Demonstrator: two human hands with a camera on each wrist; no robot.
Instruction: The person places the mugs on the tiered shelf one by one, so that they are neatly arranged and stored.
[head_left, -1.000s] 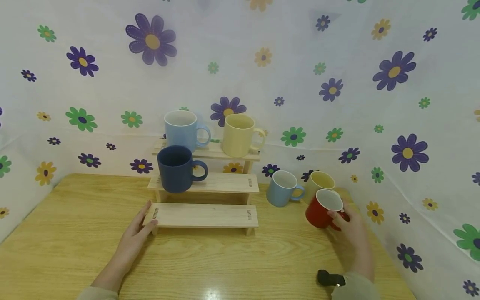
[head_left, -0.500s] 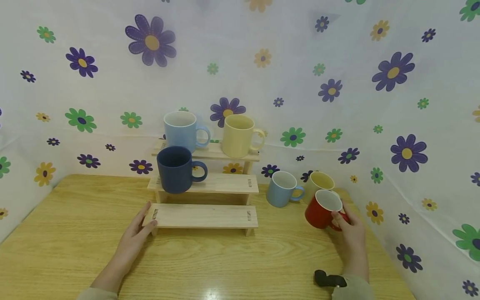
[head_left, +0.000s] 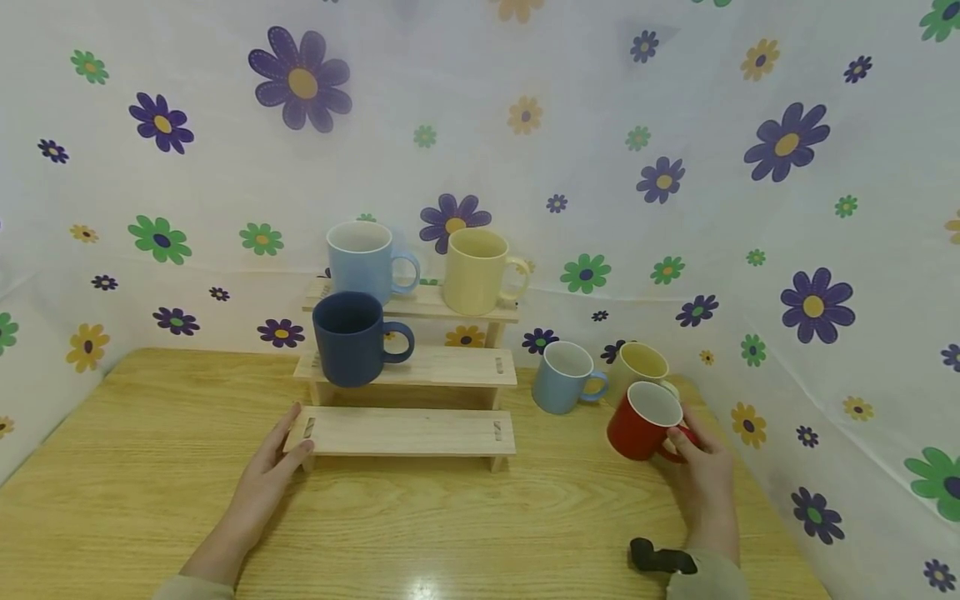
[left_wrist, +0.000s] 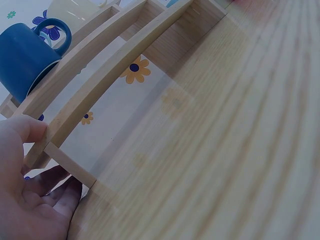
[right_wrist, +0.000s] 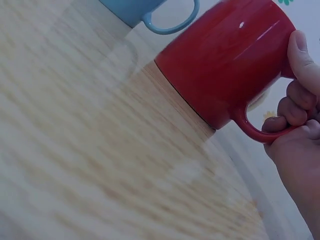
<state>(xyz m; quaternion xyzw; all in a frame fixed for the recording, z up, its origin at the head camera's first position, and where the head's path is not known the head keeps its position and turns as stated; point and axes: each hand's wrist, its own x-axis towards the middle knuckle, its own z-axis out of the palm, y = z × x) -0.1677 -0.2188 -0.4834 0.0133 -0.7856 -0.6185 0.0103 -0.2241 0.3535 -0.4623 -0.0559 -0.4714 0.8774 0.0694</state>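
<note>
My right hand (head_left: 708,471) holds a red mug (head_left: 637,427) by its handle. In the right wrist view, the fingers curl through the handle and the thumb lies along its top, by the mug's side. My left hand (head_left: 266,467) grips the left end of the lowest step of a three-tier wooden rack (head_left: 412,432), thumb in front and fingers behind. A dark blue mug (head_left: 348,342) stands on the middle step. On the top step are a light blue mug (head_left: 362,267) and a pale yellow mug (head_left: 472,275).
Right of the rack, a smaller light blue mug (head_left: 558,379) stands on the wooden table (head_left: 450,533). A yellow mug (head_left: 641,362) is partly hidden behind the red one. Flower-printed cloth (head_left: 585,167) hangs at the back and sides.
The red mug has shifted slightly left and toward me in my right hand. My left hand keeps its grip on the rack, and the other mugs have not moved.
</note>
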